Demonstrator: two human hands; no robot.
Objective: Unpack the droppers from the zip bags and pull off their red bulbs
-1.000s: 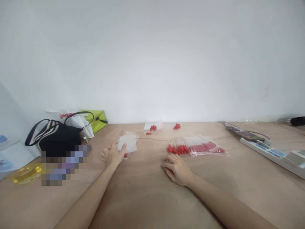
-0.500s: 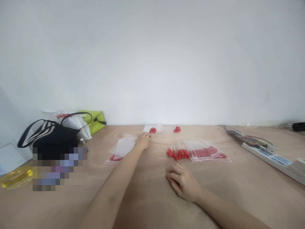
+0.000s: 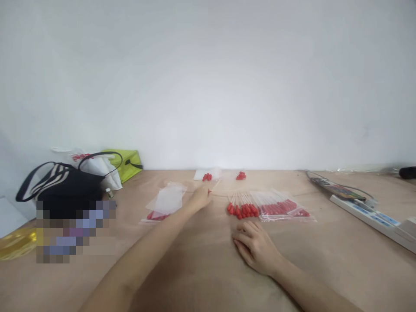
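In the head view, since the earlier frame our left hand [image 3: 200, 198] has drawn slightly nearer and to the right, bringing the lone red-tipped swab [image 3: 210, 191] with it. That swab is now at our left fingertips, which are pinched together on its red end, its pale stick slanting away to the far right. Our right hand [image 3: 256, 251] rests on the tabletop [image 3: 201, 268], fingers loosely curled; we cannot tell whether anything lies beneath them.

Just beyond the right hand we see a fan of red-tipped swabs [image 3: 243, 209], red ends toward us. To its right, touching or overlapping it, lie clear zip bags [image 3: 278, 207] with more red-tipped swabs inside. Left of our left hand, pale translucent bags [image 3: 169, 200] lie over another bag with red tips [image 3: 158, 215] showing.

Farther off, near the wall, are two small red clusters: the left cluster [image 3: 207, 177] sits by a white packet [image 3: 199, 174], the right cluster [image 3: 241, 175] apart from it. At far left stand a black bag [image 3: 71, 190] and a lime-green bag [image 3: 129, 160]; on the right lies a white power strip [image 3: 364, 211].
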